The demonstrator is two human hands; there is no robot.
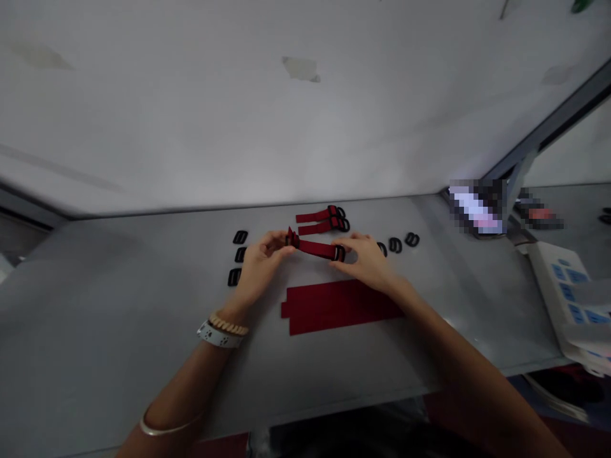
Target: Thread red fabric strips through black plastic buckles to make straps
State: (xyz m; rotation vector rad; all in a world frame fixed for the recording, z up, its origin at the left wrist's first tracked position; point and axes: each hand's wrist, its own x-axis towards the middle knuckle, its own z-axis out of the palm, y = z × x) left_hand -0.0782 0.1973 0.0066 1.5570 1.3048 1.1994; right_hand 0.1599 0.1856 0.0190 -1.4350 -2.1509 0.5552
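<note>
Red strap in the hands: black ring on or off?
On. The black ring sits around the right end of the red webbing strap, held between the left hand and right hand.

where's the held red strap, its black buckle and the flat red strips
red strap [314, 249]: head view, middle of the strap
black buckle [339, 253]: head view, front of the buckle
flat red strips [334, 308]: head view, middle of the strips

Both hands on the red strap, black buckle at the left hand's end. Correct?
No: the black buckle is at the right hand's end, not the left's, as the head view shows. The rest stands: both hands are on the red strap, with the left hand at its other end.
</note>
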